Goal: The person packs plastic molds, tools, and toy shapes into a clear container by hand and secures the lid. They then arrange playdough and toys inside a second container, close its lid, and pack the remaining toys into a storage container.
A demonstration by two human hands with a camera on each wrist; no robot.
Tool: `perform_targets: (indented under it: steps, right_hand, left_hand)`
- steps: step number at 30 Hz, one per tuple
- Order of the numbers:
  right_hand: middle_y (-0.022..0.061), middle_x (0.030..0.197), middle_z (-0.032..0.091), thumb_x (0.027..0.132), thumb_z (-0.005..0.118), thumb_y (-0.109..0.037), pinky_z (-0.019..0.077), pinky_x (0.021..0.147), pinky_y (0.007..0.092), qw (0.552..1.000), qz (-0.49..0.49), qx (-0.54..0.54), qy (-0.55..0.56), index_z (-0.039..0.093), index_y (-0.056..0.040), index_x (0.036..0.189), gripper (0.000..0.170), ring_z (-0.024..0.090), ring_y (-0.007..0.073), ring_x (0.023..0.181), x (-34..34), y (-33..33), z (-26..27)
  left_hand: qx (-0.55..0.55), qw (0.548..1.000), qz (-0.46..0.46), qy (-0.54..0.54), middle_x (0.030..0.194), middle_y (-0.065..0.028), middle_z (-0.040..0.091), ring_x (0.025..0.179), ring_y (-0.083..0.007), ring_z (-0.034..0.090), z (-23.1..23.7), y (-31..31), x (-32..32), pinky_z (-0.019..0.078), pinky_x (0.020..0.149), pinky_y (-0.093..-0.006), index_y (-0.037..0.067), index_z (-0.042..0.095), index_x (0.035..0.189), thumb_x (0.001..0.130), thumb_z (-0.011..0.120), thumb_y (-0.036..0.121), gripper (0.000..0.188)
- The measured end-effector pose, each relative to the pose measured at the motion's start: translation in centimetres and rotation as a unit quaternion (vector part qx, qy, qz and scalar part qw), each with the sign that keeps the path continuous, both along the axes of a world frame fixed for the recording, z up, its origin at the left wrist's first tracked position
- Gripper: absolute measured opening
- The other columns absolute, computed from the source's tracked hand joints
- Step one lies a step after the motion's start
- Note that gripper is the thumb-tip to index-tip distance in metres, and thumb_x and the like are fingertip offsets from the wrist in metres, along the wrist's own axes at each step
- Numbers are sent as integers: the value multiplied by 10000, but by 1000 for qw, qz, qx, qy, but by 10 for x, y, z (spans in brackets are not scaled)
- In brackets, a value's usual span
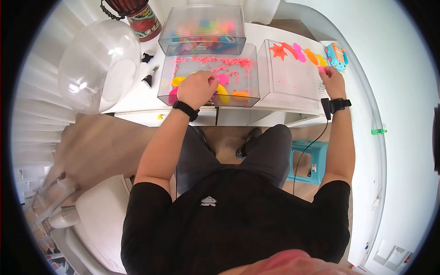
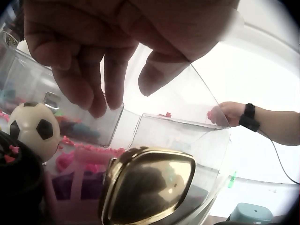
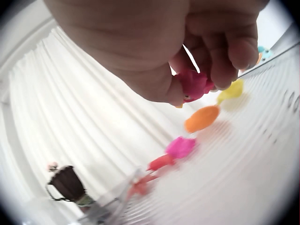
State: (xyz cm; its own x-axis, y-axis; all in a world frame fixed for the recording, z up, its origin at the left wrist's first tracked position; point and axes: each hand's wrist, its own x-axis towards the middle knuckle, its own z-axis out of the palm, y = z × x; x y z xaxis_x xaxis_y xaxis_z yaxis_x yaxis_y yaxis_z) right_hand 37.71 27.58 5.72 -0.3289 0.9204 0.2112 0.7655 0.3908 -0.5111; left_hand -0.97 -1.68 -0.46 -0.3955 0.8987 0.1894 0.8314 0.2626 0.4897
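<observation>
The right hand (image 1: 333,83) pinches a small pink toy (image 3: 192,85) above the ribbed lid of the clear box at the right. Along that lid's far side lie a red leaf-like piece (image 1: 278,51), a magenta piece (image 3: 181,147), an orange piece (image 3: 202,118) and a yellow piece (image 3: 231,91). Over the open clear bin (image 1: 163,82) the left hand (image 1: 198,88) hangs with fingers bent loosely down and nothing seen between them. Below it in the left wrist view are a gold-rimmed object (image 2: 150,187), a soccer ball (image 2: 33,129) and pink bits.
Behind the bin stands a lidded clear box (image 1: 201,27) of colourful things. A transparent globe (image 1: 98,68) and a patterned drum (image 1: 144,23) are at the left. A blue toy (image 1: 336,57) sits at the far right, and a teal stool (image 1: 316,160) is below the table.
</observation>
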Motion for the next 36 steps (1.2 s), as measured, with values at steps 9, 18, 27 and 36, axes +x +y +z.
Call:
perform_targets:
  steps: [9,18,27,36]
  right_hand:
    - [43,914,704,965,745,-183,549,692,281,921,237,-193,243,698,-9,1168,271,660,107,782,-147,-137,-23]
    - [167,984,685,870,753,-119,566,781,410,944,263,-9,199,693,-4,1099,263,691,321,885,-219,-177,-72]
    - [159,1058,672,892,739,-187,568,796,469,967,225,51,108,698,-50,1097,250,692,377,923,-222,-185,-76]
    - [145,1049,668,890,756,-206,572,787,474,966,226,50,111,706,-84,1109,256,693,374,915,-220,-186,-74]
  left_hand:
    - [12,1000,7,-5,1013,-97,750,915,-321,727,-5,1,-1,585,766,-470,130,768,989,933,664,362,261]
    - [45,999,-14,-23,1057,-86,748,949,-319,729,-8,0,-3,587,799,-455,127,753,1091,932,702,396,317]
    - [42,996,-75,-29,1181,-105,719,1005,-335,720,-3,3,-9,581,862,-473,135,717,1222,932,724,268,320]
    - [4,969,-219,-117,1115,-148,745,970,-277,732,21,32,-14,575,891,-368,40,676,1272,974,670,99,305]
